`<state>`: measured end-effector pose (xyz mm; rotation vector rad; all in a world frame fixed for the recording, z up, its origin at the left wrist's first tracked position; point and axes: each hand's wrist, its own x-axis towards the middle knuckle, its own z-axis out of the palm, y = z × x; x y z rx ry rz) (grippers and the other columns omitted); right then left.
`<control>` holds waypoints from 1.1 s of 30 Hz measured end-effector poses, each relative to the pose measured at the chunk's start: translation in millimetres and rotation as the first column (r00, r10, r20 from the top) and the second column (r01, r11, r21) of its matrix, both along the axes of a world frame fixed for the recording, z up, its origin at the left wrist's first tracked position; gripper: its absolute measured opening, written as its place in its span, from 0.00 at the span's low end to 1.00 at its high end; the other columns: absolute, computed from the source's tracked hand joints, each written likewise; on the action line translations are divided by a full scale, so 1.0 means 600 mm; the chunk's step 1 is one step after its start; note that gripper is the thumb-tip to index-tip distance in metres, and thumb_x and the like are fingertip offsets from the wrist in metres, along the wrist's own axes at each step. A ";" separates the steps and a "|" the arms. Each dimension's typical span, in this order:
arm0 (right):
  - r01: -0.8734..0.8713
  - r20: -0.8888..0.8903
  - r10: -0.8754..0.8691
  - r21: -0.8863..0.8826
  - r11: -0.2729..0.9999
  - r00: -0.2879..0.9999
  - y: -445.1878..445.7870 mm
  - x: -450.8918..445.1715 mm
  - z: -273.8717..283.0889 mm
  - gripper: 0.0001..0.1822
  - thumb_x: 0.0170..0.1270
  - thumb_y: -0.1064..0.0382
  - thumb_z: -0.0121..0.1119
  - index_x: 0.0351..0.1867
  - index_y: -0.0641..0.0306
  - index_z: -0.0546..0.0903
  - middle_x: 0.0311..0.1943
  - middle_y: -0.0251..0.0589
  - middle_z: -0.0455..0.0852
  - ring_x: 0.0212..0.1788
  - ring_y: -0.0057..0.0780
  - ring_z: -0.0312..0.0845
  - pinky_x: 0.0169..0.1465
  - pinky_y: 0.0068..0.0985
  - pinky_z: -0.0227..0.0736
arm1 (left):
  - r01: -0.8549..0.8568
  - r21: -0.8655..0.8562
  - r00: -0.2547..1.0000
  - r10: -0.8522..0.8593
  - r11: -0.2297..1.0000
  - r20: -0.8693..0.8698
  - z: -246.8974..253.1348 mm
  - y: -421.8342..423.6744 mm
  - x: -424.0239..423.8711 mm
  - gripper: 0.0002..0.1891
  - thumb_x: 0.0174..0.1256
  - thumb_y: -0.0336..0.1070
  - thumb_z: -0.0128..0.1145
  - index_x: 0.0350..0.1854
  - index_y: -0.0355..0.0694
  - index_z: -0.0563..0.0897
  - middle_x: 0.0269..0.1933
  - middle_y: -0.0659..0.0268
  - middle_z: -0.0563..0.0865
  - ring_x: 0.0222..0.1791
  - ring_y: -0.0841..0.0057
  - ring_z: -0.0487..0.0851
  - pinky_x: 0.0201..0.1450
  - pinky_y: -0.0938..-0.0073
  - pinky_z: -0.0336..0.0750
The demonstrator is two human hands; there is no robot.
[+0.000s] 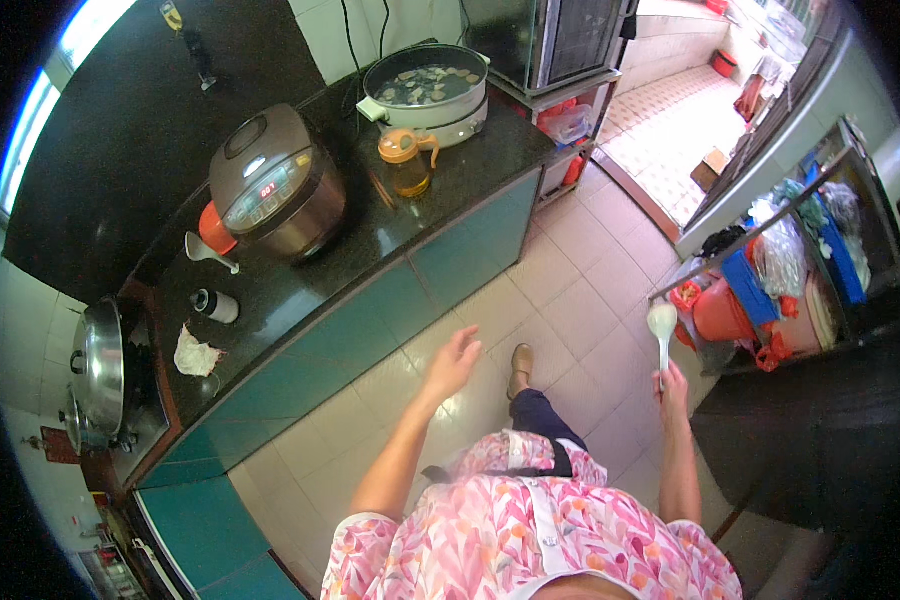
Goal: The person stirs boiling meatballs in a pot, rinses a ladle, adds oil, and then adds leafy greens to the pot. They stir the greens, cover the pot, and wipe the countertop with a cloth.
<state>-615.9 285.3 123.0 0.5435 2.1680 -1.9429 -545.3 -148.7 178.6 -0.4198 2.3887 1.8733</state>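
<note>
My right hand (673, 388) is closed around the handle of a pale ladle-like spoon (661, 322), its bowl pointing up and away from me. Nothing is in my left hand (454, 364), which hangs over the floor beside the counter with its fingers loosely apart. On the black stone counter stands a white electric pot (429, 109) holding liquid and pale round slices. In front of it is an oil jug (407, 165) with an orange lid and handle. A brown rice cooker (277, 187) with a lit display sits to the left.
Left along the counter lie another ladle (208, 251), an orange bowl (216, 229), a small jar (217, 306) and a white cloth (196, 354). A large metal pan (103, 367) stands on the stove. At right, a rack (765, 217) holds bags and a red bucket (722, 309). A doorway sill (637, 196) lies ahead.
</note>
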 end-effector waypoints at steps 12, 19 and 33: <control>-0.513 -0.457 0.712 0.495 0.702 0.534 -0.410 -0.656 0.283 0.17 0.65 0.61 0.48 0.53 0.61 0.77 0.29 0.33 0.80 0.27 0.19 0.71 0.31 0.21 0.67 | -0.455 0.088 0.889 0.445 0.886 0.111 0.013 -0.049 -0.167 0.21 0.67 0.44 0.50 0.58 0.38 0.70 0.46 0.64 0.81 0.49 0.78 0.76 0.53 0.77 0.66; -0.278 -0.320 0.947 0.911 0.303 -0.015 -0.628 -0.801 0.342 0.13 0.63 0.64 0.51 0.47 0.63 0.78 0.33 0.46 0.80 0.36 0.42 0.77 0.38 0.33 0.71 | -0.527 0.145 0.846 0.532 0.837 0.001 0.052 -0.100 -0.326 0.21 0.67 0.40 0.50 0.60 0.37 0.69 0.53 0.62 0.78 0.54 0.76 0.73 0.57 0.76 0.65; -0.177 -0.177 0.813 0.980 0.092 -0.555 -0.846 -0.909 0.289 0.16 0.52 0.74 0.52 0.46 0.64 0.76 0.31 0.45 0.76 0.34 0.42 0.77 0.35 0.34 0.71 | -0.710 0.079 0.683 0.712 0.699 -0.162 0.048 -0.162 -0.532 0.24 0.63 0.38 0.53 0.60 0.36 0.68 0.59 0.59 0.73 0.57 0.71 0.71 0.59 0.71 0.63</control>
